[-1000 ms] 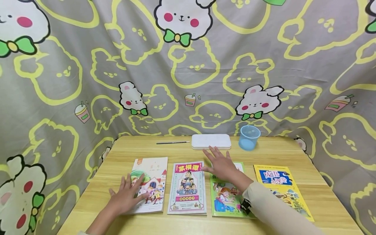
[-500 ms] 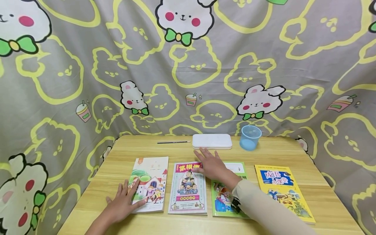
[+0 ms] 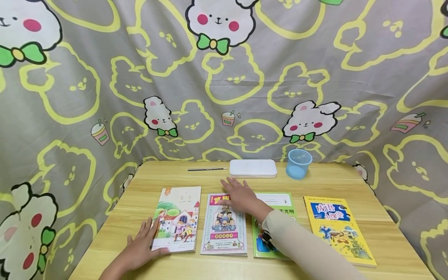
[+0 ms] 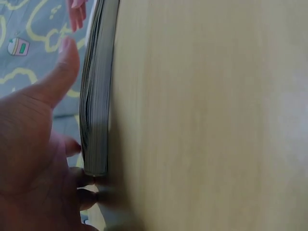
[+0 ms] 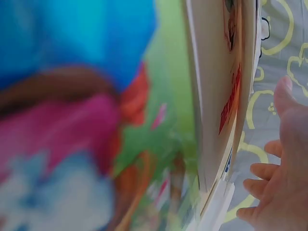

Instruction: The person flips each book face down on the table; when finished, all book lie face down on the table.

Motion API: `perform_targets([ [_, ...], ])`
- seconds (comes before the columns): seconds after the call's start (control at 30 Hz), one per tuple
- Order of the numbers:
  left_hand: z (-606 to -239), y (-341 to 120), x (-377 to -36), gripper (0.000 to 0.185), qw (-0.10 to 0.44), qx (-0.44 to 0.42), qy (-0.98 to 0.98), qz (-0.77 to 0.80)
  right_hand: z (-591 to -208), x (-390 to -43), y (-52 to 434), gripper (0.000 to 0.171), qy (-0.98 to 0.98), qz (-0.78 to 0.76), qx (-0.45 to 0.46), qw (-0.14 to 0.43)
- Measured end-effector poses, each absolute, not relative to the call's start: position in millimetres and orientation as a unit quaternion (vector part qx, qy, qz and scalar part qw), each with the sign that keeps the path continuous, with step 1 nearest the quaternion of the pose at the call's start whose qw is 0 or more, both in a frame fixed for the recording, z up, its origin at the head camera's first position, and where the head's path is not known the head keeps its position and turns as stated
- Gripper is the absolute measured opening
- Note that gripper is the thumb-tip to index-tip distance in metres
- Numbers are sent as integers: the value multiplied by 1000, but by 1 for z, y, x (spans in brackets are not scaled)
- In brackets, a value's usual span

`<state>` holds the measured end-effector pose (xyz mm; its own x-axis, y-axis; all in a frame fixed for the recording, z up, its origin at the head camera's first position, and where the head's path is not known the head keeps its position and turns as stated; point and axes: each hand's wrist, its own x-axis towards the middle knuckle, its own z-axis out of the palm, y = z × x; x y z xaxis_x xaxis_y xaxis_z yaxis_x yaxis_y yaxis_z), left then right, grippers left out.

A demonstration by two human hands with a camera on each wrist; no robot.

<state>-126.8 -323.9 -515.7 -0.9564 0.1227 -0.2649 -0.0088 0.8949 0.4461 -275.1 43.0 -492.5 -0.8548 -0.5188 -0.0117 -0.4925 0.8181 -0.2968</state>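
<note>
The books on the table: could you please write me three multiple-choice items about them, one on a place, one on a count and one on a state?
1. Where does the right hand lie?
A. on the top of the pink-bordered book
B. on the yellow book
C. in the blue cup

2. How many books lie in the row?
A. two
B. four
C. six

3. How does the left hand meet the leftmost book?
A. fingers laid on the cover at its near left corner
B. lifting it clear of the table
C. apart from it

Answers: 1 A, the flat fingers cover that book's red title. 2 B, the head view shows four covers side by side. 3 A, the fingertips overlap the cover while the book lies flat.
</note>
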Motion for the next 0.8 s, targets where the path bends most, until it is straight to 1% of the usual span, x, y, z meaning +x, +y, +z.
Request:
perform_targets([
  [0.37,-517,-331,-124,125,147,47,950,271,-496,-286,21,91,942,-158,-286,81],
  [0.63,-518,-333,-123,125,139,46,951,271,-502,-294,1,91,931,-190,-289,115],
  [0.8,-518,-331,-123,126,135,41,954,263,-508,-301,-10,90,927,-199,-293,125],
])
